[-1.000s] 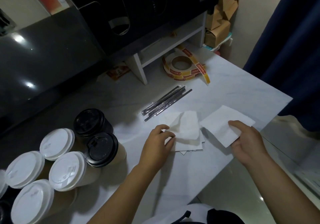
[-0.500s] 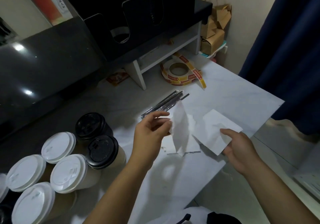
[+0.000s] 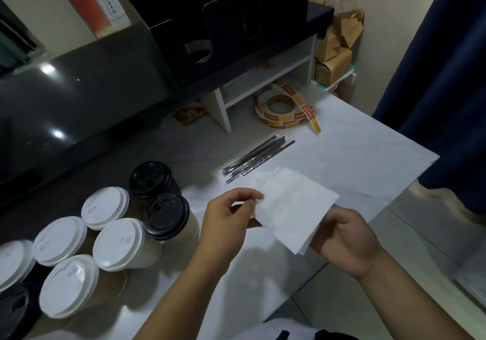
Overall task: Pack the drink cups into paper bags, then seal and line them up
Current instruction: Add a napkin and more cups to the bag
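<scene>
Both hands hold a stack of white napkins (image 3: 292, 208) above the white counter (image 3: 363, 150). My left hand (image 3: 226, 218) pinches the stack's left edge between thumb and fingers. My right hand (image 3: 344, 237) grips its lower right corner from beneath. Several drink cups stand at the left: white-lidded cups (image 3: 119, 242) and black-lidded cups (image 3: 168, 216). Brown paper bags (image 3: 336, 58) are piled at the back right beside the wall.
A bundle of wrapped straws (image 3: 257, 158) lies just beyond the napkins. A roll of yellow and red sticker tape (image 3: 282, 110) sits by a small white shelf (image 3: 263, 87). A dark curtain (image 3: 447, 76) hangs at the right, past the counter's edge.
My left hand lifted the napkin it had pinched off the counter and brought it onto the one in my right hand. Both hands now hold the napkins together in the air.
</scene>
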